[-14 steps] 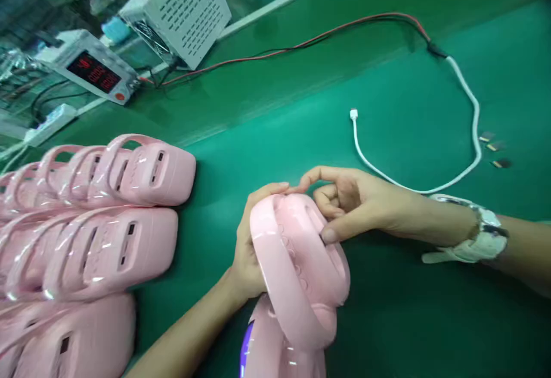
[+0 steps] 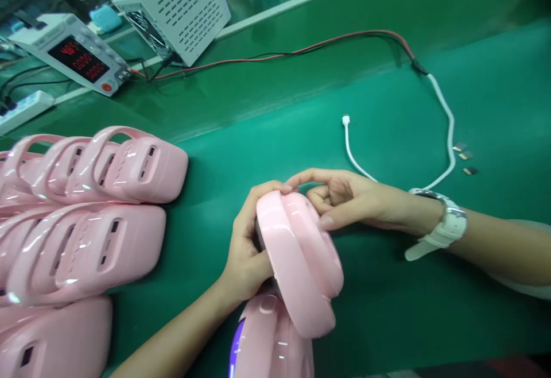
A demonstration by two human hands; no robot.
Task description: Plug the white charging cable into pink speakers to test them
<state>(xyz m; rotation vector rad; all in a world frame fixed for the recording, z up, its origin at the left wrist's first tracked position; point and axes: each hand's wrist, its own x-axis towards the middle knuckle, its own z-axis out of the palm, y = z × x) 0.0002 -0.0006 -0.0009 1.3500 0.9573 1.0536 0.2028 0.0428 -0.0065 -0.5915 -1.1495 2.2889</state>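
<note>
A pink portable speaker (image 2: 316,246) with a broad carry handle is tilted in my left hand (image 2: 245,251), whose fingers wrap round its left side and top. My right hand (image 2: 353,200) is at the upper right of the same speaker. Its forefinger reaches over the top edge and its thumb rests by the side; the other fingers are curled. The recessed port panel is turned mostly out of sight. Just below stands a second pink speaker (image 2: 279,338), partly covered by the first, with a purple-lit edge.
Rows of pink speakers (image 2: 167,165) fill the left side. A white cable (image 2: 447,119) with a small plug (image 2: 345,120) curves behind my right wrist. Several small dark cards (image 2: 467,157) lie to its right. A power supply (image 2: 77,56) and a vented metal box (image 2: 189,16) stand at the back.
The speaker has turned in my hands, so its port slot and button marks show less. My right thumb has shifted slightly up and left. The whole view has moved a little.
</note>
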